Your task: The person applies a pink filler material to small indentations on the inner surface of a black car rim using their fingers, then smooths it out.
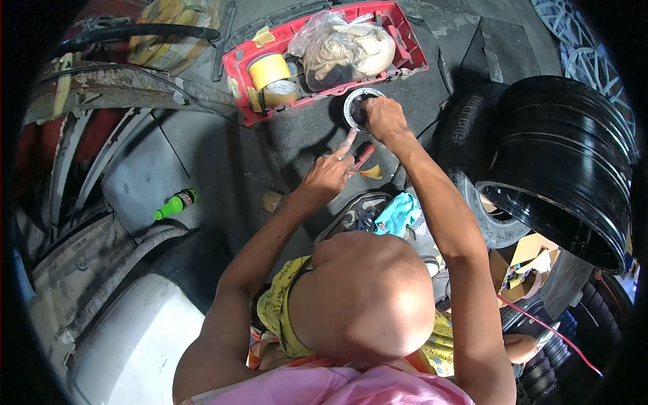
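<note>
Can [347,113]: we're facing its round mouth.
Right hand [387,119]: nearer, resting inside; fingertips hidden, grip we cannot tell.
Left hand [329,170]: pointing one finger at the near rim, others curling.

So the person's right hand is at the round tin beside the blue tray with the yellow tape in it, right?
Nearly! The tray is red, not blue, as the head view shows. The right hand is at the round tin beside it.

A grey floor [233,155] carried an open red tray [412,44]. Near it lay a red-handled brush [364,156]; a green bottle [177,204] lay on its side at left, a dark tyre [466,125] at right.
</note>
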`<state>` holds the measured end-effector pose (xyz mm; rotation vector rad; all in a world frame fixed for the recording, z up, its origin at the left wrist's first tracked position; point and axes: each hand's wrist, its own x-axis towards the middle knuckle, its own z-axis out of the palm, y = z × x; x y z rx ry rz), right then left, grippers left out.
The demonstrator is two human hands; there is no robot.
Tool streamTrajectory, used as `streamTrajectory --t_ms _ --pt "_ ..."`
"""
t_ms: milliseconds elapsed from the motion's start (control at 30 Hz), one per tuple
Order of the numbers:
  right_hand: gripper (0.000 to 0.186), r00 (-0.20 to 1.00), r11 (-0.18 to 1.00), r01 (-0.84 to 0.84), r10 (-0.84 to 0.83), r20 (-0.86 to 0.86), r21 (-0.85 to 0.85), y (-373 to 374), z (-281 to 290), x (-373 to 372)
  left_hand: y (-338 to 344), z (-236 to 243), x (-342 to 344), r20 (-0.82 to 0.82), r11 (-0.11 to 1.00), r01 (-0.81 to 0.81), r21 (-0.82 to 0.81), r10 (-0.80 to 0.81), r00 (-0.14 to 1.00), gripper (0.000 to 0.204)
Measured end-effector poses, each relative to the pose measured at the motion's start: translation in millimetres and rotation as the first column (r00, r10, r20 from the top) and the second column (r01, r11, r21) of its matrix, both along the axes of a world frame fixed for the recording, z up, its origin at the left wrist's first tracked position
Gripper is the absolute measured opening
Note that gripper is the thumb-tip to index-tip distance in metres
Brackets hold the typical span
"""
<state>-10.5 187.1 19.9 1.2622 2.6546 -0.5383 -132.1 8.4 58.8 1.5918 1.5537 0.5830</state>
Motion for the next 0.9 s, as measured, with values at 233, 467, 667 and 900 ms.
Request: streamTrajectory --t_ms 233,467,667,900 --pt "0.017 0.754 0.887 0.401 -0.462 -0.468 -0.229 -12 62 43 -22 -17 -23 0.215 0.886 -0.438 -0.148 0.462 0.861 0.012" --pt "0.021 0.275 0.626 0.277 -0.779 -0.564 -0.729 -47 104 98 13 1 -15 0.64 0.691 -0.516 -0.507 0.702 0.311 0.015" --pt "0.012 0.461 0.822 0.424 -0.557 -0.691 -0.379 -100 125 115 50 30 18 0.769 0.796 -0.428 -0.428 0.569 0.29 0.013" --pt "0.015 0.47 0.859 0.422 -0.48 -0.741 -0.29 -114 138 143 75 57 47 0.733 0.872 -0.441 -0.213 0.44 0.518 0.011"
